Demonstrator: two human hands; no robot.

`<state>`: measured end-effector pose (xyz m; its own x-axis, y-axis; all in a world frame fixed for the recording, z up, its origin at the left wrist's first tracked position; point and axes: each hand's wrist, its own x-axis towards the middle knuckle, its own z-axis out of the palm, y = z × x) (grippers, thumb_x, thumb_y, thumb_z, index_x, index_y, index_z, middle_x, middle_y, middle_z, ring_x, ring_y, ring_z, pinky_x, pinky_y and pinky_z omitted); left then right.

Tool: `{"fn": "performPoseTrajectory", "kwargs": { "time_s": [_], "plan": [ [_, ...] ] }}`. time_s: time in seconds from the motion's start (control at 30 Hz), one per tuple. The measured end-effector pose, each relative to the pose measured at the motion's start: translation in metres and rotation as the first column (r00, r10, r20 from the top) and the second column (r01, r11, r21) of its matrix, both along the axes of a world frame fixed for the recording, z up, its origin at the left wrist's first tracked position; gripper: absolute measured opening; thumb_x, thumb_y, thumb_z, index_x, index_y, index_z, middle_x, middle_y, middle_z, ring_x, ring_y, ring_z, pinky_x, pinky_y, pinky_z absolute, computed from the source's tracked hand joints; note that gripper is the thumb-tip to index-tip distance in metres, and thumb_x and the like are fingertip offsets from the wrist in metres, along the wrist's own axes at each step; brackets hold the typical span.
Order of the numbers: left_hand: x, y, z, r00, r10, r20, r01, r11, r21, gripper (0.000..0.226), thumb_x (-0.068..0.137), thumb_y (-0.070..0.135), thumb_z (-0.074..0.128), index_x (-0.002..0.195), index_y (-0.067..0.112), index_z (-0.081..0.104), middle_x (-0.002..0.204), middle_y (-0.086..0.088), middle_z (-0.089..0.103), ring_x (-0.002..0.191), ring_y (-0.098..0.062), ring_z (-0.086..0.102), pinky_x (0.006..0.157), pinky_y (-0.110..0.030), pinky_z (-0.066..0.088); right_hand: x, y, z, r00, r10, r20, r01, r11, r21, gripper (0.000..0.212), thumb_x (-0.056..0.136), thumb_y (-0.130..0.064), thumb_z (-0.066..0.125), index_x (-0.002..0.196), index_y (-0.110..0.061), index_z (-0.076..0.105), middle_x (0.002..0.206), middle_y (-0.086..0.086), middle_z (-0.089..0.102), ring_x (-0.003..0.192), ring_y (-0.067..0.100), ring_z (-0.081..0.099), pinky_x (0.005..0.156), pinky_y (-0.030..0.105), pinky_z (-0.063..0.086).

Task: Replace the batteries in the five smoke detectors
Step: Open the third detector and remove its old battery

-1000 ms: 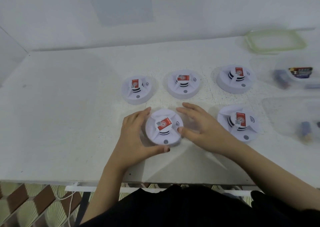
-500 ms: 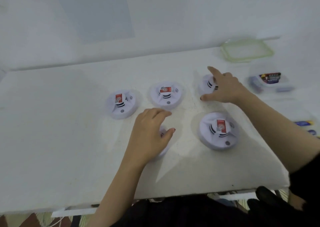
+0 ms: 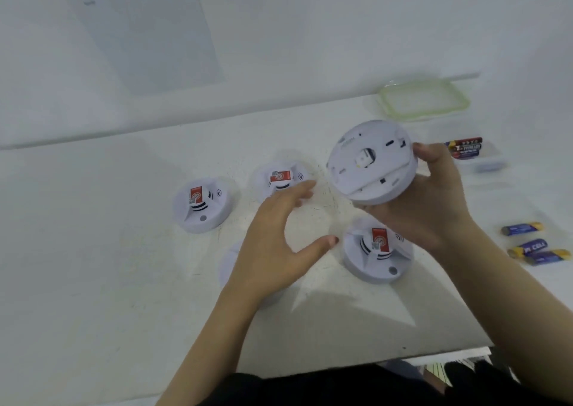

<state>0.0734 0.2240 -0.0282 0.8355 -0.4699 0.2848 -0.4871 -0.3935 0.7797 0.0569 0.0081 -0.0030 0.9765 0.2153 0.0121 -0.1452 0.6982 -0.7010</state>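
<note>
The person's right grip (image 3: 434, 207) grasps a round white plastic smoke detector (image 3: 372, 163), thumb on its rim and fingers curled beneath. It is lifted clear of the white table (image 3: 93, 250) at about two o'clock from the table's middle, tilted with its flat back toward the camera. The left grip (image 3: 273, 244) is released, fingers spread, hovering at six o'clock over what seems to be a fifth detector (image 3: 228, 266), largely hidden. Three more sit face-up: the nine o'clock detector (image 3: 201, 204), the twelve o'clock detector (image 3: 280, 179) and the four o'clock detector (image 3: 376, 250), just below the lifted one. At three o'clock lie loose blue-and-yellow batteries (image 3: 527, 247). A green-rimmed clear lid (image 3: 423, 100) rests at one o'clock.
</note>
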Motion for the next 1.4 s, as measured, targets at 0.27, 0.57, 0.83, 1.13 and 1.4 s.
{"fn": "performPoseTrajectory", "kwargs": {
  "time_s": [0.27, 0.57, 0.83, 1.13, 1.4],
  "plan": [
    [0.008, -0.045, -0.002, 0.973, -0.104, -0.205, 0.054, 0.971, -0.233, 0.108, 0.059, 0.046, 0.082, 0.149, 0.020, 0.029, 0.147, 0.010, 0.043, 0.134, -0.004, 0.042, 0.106, -0.025, 0.042, -0.016, -0.008, -0.009, 1.000, 0.017, 0.011, -0.019, 0.992, 0.124, 0.076, 0.077, -0.021, 0.055, 0.148, -0.016, 0.027, 0.144, 0.018, 0.042, 0.127, 0.038, 0.046, 0.095, 0.049, 0.048],
    [0.009, -0.058, -0.012, 0.990, -0.027, -0.139, -0.017, 0.952, -0.306, 0.083, 0.059, 0.020, 0.088, 0.132, 0.020, 0.049, 0.130, 0.008, 0.059, 0.122, -0.005, 0.054, 0.098, -0.018, 0.045, -0.021, -0.027, -0.011, 0.989, -0.141, 0.037, 0.142, 0.875, -0.463, 0.059, 0.079, -0.016, 0.043, 0.128, -0.050, 0.047, 0.135, -0.005, 0.052, 0.117, 0.024, 0.057, 0.079, 0.043, 0.055],
    [0.006, -0.067, -0.012, 0.989, 0.011, -0.150, -0.049, 0.967, -0.249, 0.086, 0.061, 0.016, 0.091, 0.135, 0.012, 0.049, 0.130, 0.004, 0.059, 0.122, -0.008, 0.055, 0.094, -0.016, 0.047, -0.026, -0.039, -0.009, 0.988, -0.059, 0.145, 0.141, 0.741, -0.657, 0.067, 0.077, 0.000, 0.069, 0.131, -0.034, 0.051, 0.127, -0.016, 0.055, 0.111, 0.014, 0.059, 0.079, 0.036, 0.057],
    [0.002, -0.070, -0.009, 0.985, -0.051, -0.166, 0.015, 0.978, -0.208, 0.102, 0.054, 0.020, 0.092, 0.140, 0.025, 0.040, 0.136, 0.011, 0.053, 0.128, -0.006, 0.049, 0.104, -0.024, 0.044, -0.024, -0.043, -0.001, 0.992, -0.009, 0.130, 0.094, 0.739, -0.667, 0.065, 0.070, 0.008, 0.070, 0.127, -0.018, 0.054, 0.126, -0.018, 0.056, 0.108, 0.007, 0.061, 0.075, 0.024, 0.054],
    [0.003, -0.064, -0.006, 0.983, -0.019, -0.183, -0.013, 0.985, -0.172, 0.102, 0.048, 0.010, 0.096, 0.136, 0.022, 0.046, 0.123, 0.022, 0.057, 0.117, 0.008, 0.052, 0.088, -0.008, 0.045, -0.021, -0.039, -0.006, 0.990, 0.097, 0.099, -0.002, 0.729, -0.685, 0.064, 0.068, 0.002, 0.075, 0.124, -0.022, 0.057, 0.128, -0.005, 0.057, 0.113, 0.015, 0.059, 0.078, 0.030, 0.055]
  ]
}}
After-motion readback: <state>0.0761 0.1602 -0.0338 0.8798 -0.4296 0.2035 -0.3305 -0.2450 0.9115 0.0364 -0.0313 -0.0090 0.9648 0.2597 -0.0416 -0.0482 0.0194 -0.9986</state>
